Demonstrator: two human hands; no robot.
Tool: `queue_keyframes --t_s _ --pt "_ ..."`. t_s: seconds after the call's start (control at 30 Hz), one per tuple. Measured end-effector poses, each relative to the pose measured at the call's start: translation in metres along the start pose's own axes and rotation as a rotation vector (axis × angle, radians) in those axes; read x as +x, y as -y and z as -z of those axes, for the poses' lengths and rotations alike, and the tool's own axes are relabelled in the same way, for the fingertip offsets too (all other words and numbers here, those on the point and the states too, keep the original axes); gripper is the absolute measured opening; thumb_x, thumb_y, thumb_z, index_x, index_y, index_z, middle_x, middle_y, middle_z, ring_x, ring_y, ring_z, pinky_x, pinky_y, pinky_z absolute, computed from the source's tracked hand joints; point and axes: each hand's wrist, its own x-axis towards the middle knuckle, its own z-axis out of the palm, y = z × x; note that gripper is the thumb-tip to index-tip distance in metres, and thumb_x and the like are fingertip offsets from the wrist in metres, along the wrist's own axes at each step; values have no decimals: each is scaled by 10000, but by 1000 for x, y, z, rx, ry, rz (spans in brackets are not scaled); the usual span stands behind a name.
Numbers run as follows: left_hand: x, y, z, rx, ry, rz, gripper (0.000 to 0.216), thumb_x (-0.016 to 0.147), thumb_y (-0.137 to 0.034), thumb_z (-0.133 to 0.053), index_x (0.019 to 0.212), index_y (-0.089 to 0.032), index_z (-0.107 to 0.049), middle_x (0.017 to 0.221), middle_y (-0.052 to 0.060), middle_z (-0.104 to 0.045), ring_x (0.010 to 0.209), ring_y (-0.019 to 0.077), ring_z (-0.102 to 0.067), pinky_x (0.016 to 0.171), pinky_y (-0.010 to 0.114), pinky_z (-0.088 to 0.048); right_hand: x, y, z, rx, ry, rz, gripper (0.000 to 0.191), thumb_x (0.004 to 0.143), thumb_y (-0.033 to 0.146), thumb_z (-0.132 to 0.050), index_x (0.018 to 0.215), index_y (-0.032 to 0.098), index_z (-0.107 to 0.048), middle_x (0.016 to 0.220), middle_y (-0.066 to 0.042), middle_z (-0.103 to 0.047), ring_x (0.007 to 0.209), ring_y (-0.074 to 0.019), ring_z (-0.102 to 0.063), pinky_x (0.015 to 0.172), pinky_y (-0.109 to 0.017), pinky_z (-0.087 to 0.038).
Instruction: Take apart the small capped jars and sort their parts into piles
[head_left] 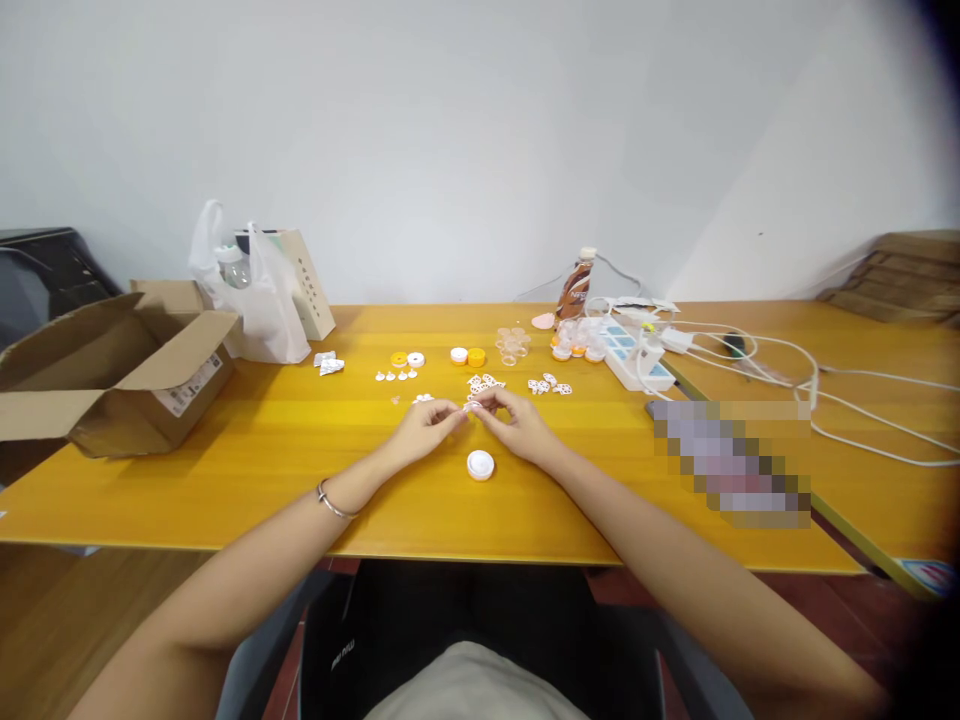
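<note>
Over the middle of the table, my left hand [426, 430] and my right hand [517, 425] meet at the fingertips. Both pinch a small white plastic piece [472, 406], mostly covered by the fingers, so its exact kind is unclear. Just in front of them on the wood lies a round white cap-like part [480, 465]. Beyond my fingers is a pile of flat white pieces with holes [486, 383], and a similar group [549, 385] lies to the right. Small white pieces [424, 398] sit close behind my left hand.
Round yellow and white parts [468, 357], small white stemmed discs [396, 376] and clear rings [512, 345] lie farther back. An open cardboard box [150, 380] and plastic bag [262, 300] stand left. At right are a bottle [576, 285], power strip [634, 355] and cables.
</note>
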Motion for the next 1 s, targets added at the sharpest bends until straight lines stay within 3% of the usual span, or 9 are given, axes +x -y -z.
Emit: queue_keyframes --t_s 0.17,0.23,0.3,0.4,0.5,0.83,1.0 --pt "0 4 2 64 10 18 321 818 -393 -471 742 -121 -621 629 16 -593 576 102 -502 567 208 -394 13 -20 48 -54 -230 -125 115 814 280 -521 830 184 -583 814 -65 -647 733 -169 -576 693 -315 -456" --pt "0 5 3 79 27 6 356 833 -418 -445 755 -121 -624 641 19 -593 598 109 -510 592 217 -404 14 -33 76 -123 -324 -299 106 755 276 -588 729 173 -600 718 -49 -647 665 -165 -575 650 -309 -460" --pt "0 5 3 80 56 -8 396 842 -452 -420 761 -124 -626 657 20 -595 620 116 -519 615 225 -413 12 -43 101 -172 -336 -426 102 689 250 -651 647 163 -615 646 -33 -640 641 -164 -578 648 -311 -469" --pt "0 4 3 80 84 -19 431 839 -491 -405 760 -130 -627 670 19 -603 641 123 -530 631 230 -422 6 -52 123 -53 -285 -626 71 640 174 -691 635 152 -623 614 -25 -642 612 -144 -594 642 -284 -495" --pt "0 3 3 81 85 -16 440 837 -501 -401 758 -133 -629 671 18 -604 645 127 -535 631 231 -424 4 -57 125 31 -283 -747 140 616 104 -707 583 153 -579 565 -22 -628 556 -124 -592 607 -259 -508" --pt "0 4 3 87 87 -22 427 844 -485 -402 766 -132 -629 673 15 -604 648 124 -535 633 230 -419 8 -69 119 -123 -266 -769 165 588 147 -727 574 141 -563 491 -4 -580 457 -103 -505 481 -231 -405" --pt "-1 1 4 111 88 -29 420 845 -473 -404 755 -130 -628 667 16 -599 629 118 -517 601 228 -401 8 -48 105 -232 -294 -567 172 702 297 -643 730 140 -578 648 -41 -611 581 -123 -528 538 -235 -398"
